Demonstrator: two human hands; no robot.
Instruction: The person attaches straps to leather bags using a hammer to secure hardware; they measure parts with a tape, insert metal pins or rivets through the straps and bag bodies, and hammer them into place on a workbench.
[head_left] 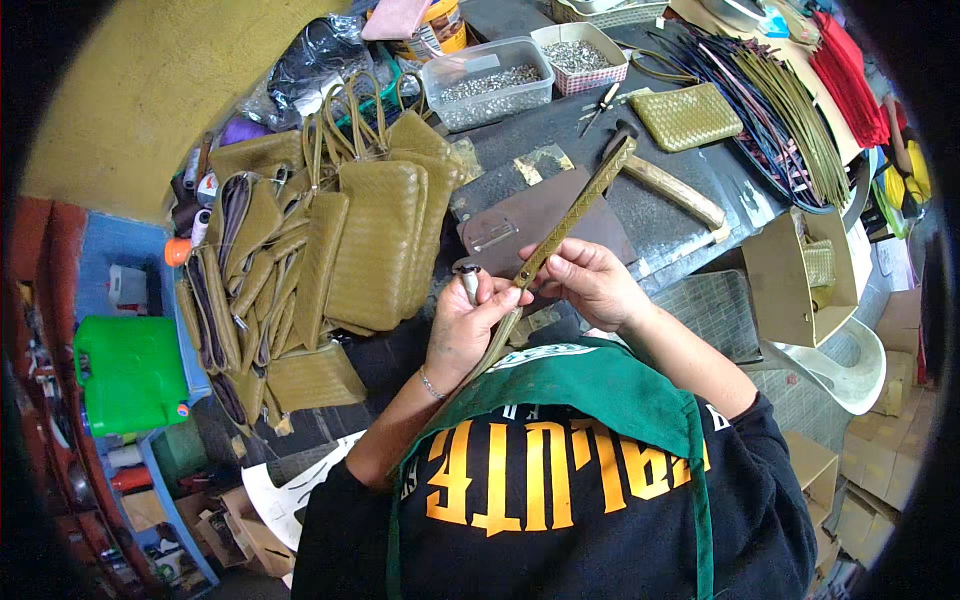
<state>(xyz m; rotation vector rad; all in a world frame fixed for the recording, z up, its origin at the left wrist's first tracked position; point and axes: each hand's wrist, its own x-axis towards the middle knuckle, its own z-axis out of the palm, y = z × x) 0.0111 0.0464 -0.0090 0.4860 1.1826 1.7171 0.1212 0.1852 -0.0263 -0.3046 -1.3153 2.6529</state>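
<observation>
An olive woven strap runs between my two hands, its far end rising over the worktable and its lower end trailing down past my left wrist. My left hand is closed around the strap and also holds a short silver metal tool with a dark tip, upright between the fingers. With fingertips pinched, my right hand grips the strap near a small dark round spot on it. Behind the strap's far end lies a hammer with a worn handle. A dark brown board is beneath the strap.
Olive woven pouches are piled at the left. Farther back stand a clear tub and a checked basket, both with small metal pieces. Pliers, a woven pouch and bundled strips lie at the right.
</observation>
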